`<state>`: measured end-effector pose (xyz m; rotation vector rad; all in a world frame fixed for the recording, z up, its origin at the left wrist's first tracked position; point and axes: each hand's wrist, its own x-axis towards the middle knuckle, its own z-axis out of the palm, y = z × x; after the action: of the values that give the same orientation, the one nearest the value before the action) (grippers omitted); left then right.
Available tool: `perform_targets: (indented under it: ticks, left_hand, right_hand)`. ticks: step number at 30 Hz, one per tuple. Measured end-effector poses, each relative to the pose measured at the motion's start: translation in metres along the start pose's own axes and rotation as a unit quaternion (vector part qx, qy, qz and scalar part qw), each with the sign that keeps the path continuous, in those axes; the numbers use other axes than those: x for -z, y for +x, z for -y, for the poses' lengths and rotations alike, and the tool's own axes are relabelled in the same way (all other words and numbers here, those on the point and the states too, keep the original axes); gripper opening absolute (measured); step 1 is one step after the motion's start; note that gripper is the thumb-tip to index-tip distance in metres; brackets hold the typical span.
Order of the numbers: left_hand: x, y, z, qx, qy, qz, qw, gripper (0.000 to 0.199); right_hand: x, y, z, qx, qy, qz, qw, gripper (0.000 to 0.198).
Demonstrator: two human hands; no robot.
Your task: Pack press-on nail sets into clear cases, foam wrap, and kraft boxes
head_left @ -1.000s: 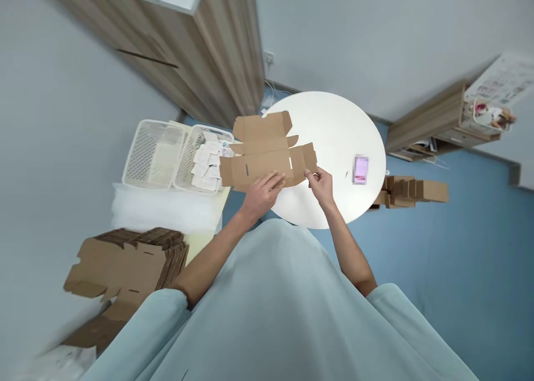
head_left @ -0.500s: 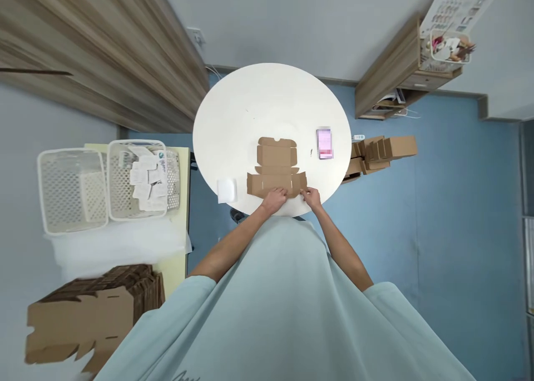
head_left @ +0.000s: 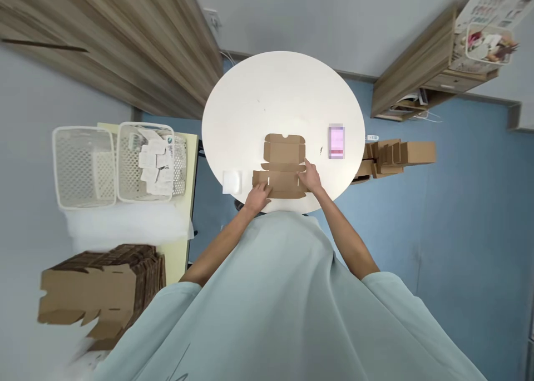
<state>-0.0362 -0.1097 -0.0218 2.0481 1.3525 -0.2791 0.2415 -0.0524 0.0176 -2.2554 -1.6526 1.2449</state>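
Note:
A brown cardboard box [head_left: 284, 153], partly unfolded, lies near the front edge of the round white table [head_left: 275, 86]. Its lid panel with a notched edge is spread flat away from me, and the near panel shows two small slits. At the near left corner my left hand [head_left: 257, 198] grips the cardboard, fingers on top and thumb by the front edge. On the right side my right hand [head_left: 311, 178] holds the box's end, its thumb over the panel and a finger stretched along the side. The right end flap is partly hidden by that hand.
Left of the box sits a white square stack [head_left: 232, 182]; a phone with a blurred screen [head_left: 336, 142] lies to the right. Beside me, a side table carries white baskets [head_left: 85, 167] and stacked flat cardboard [head_left: 92, 292]. Made-up boxes [head_left: 417, 153] stand beyond the table's right.
My left hand has shifted left to the box's near left corner. My right hand has moved up along its right side. The right end flap no longer lies spread out; the view has shifted slightly.

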Motion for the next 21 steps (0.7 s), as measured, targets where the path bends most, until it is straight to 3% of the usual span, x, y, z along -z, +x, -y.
perform_targets:
  ticks: [3, 9, 16, 21]
  left_hand:
    - [-0.003, -0.005, 0.0, 0.033, -0.027, -0.002, 0.999, 0.038]
    - [-0.004, -0.011, -0.003, 0.077, -0.088, -0.025, 0.993, 0.041]
    - [-0.004, -0.019, 0.001, 0.123, -0.126, -0.053, 0.983, 0.043]
    - [0.002, -0.015, 0.0, 0.191, -0.16, -0.066, 0.966, 0.072]
  right_hand:
    - [-0.016, 0.016, 0.011, 0.001, -0.025, 0.025, 0.999, 0.075]
    - [-0.041, 0.012, 0.008, 0.044, -0.03, 0.032, 0.998, 0.083]
    - [-0.052, -0.023, -0.015, 0.084, -0.058, 0.076, 0.992, 0.12]
    - [-0.061, -0.042, -0.026, 0.131, -0.085, 0.103, 0.982, 0.146]
